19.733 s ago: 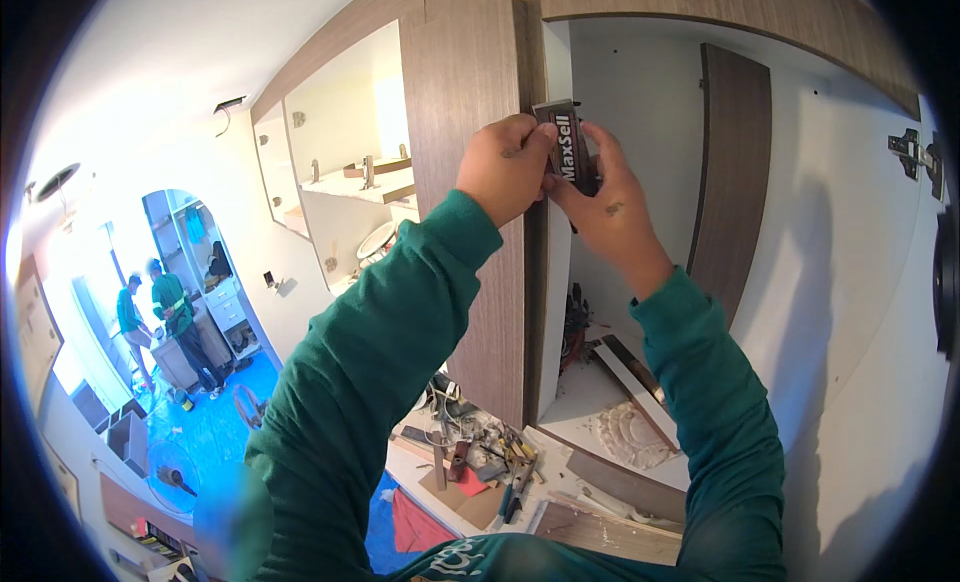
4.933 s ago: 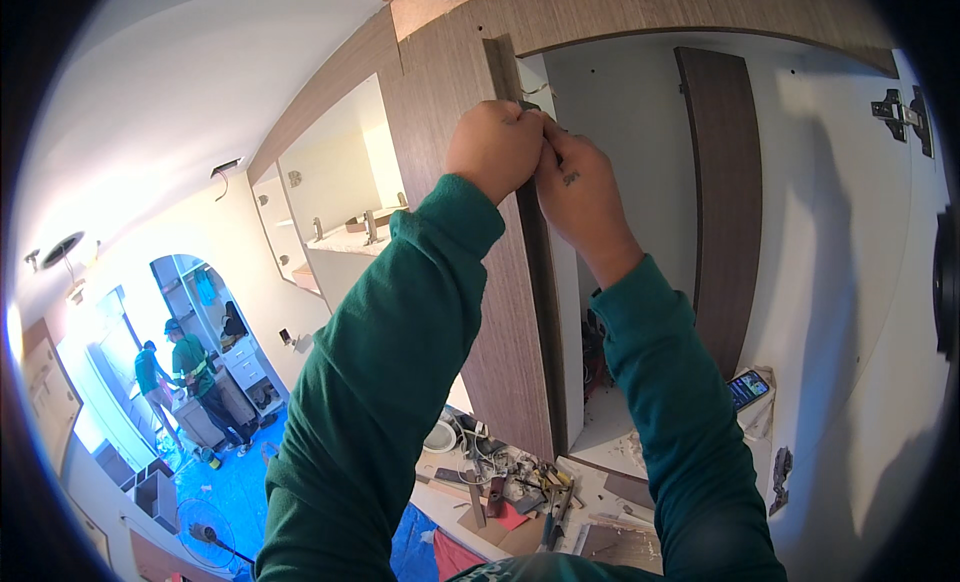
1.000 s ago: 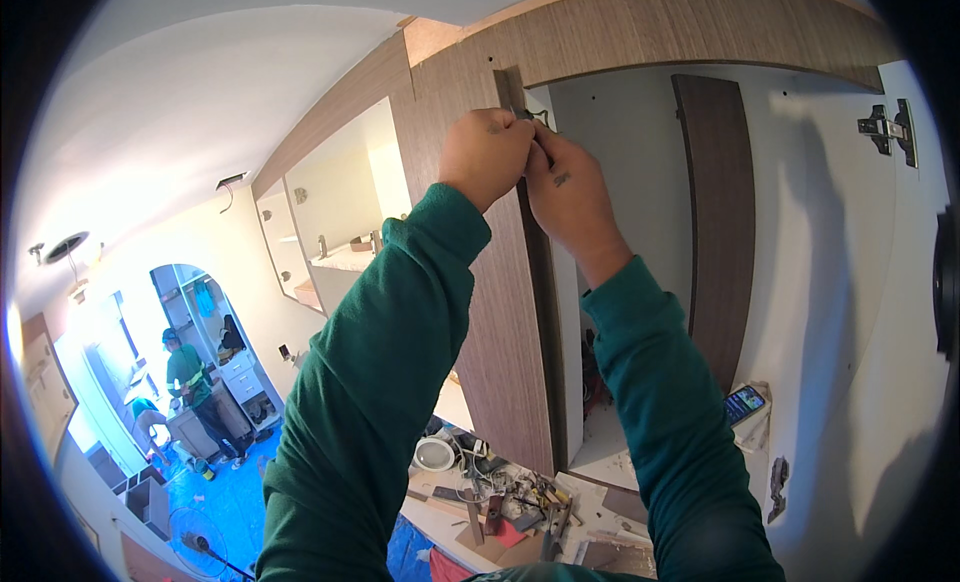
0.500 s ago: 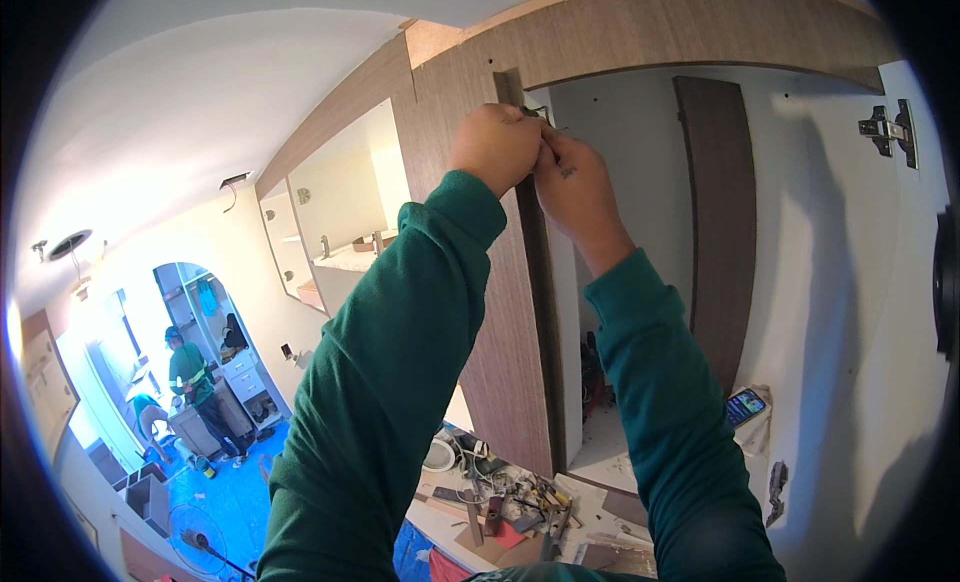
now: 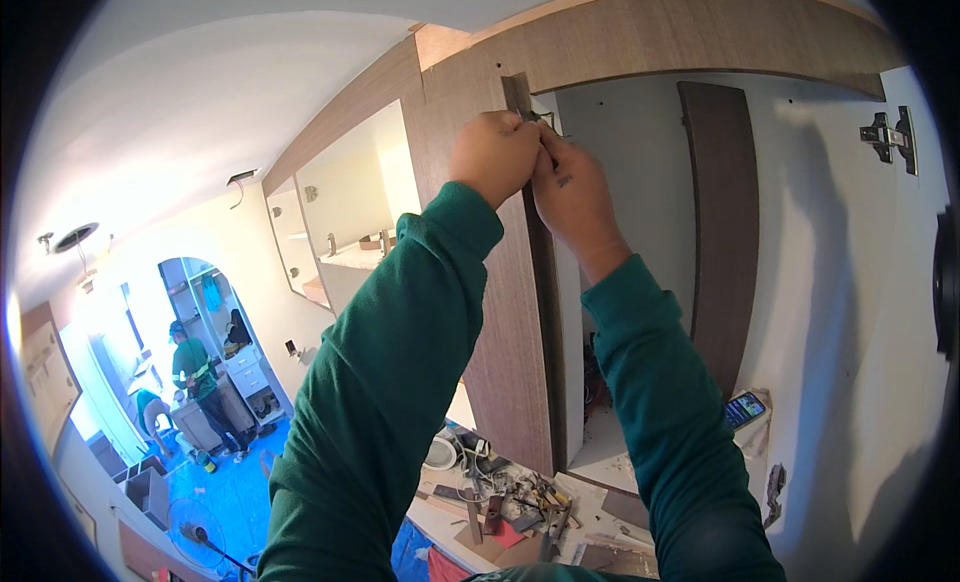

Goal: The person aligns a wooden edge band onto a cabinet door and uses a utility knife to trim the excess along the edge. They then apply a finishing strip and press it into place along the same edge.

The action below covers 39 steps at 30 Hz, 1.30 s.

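Both of my hands are raised and pressed together at the upper left edge of an open cabinet (image 5: 625, 152). My left hand (image 5: 496, 157) is closed, fingers curled toward the cabinet's wood-grain upright (image 5: 490, 312). Beside it, my right hand (image 5: 578, 197) is pinched, its fingertips meeting the left hand's. A small dark piece with thin, wire-like ends (image 5: 545, 115) shows just above the fingertips. What the fingers grip is hidden by the hands, so I cannot name it.
An open door with a metal hinge (image 5: 888, 140) stands at right. A dark wood panel (image 5: 722, 232) leans inside the cabinet, near a phone (image 5: 742, 410). Tools and scraps (image 5: 520, 497) clutter the surface below. Two people (image 5: 195, 372) work far left, beyond a fan (image 5: 195, 534).
My hands stay together at the same spot on the cabinet edge, with only slight finger movement. The whole view has shifted a little, and slightly more of the dark wire-like ends shows.
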### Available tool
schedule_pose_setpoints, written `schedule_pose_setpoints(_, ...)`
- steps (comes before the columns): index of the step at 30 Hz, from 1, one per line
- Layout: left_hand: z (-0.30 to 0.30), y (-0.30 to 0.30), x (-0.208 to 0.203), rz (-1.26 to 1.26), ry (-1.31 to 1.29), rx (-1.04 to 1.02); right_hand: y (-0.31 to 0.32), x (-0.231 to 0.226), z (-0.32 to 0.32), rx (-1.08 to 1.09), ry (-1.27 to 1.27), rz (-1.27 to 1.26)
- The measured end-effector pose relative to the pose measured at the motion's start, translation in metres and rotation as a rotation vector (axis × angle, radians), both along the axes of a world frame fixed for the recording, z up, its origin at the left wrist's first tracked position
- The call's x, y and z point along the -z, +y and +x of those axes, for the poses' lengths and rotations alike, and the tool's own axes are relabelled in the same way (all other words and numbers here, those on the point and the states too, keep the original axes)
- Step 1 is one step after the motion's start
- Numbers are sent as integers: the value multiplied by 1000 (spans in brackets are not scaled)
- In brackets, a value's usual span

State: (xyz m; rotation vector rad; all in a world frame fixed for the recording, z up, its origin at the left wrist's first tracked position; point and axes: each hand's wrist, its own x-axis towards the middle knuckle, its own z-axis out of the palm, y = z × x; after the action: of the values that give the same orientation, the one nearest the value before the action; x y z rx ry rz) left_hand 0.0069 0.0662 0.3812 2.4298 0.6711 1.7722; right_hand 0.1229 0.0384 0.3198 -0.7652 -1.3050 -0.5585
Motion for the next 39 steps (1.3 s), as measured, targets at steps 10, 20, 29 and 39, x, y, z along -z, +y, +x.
schedule_pose_setpoints(10,4,-4,-2,-5,-19,-19,-1,-1,0,17,18,1)
schedule_pose_setpoints(20,9,0,-5,59,4,-84,6,-3,4,-8,31,5)
schedule_pose_setpoints(29,14,-8,-13,70,110,-106,11,-7,15,-31,31,-54)
schedule_pose_setpoints(39,5,-11,-3,-34,43,-55,-5,-3,9,14,-18,-32)
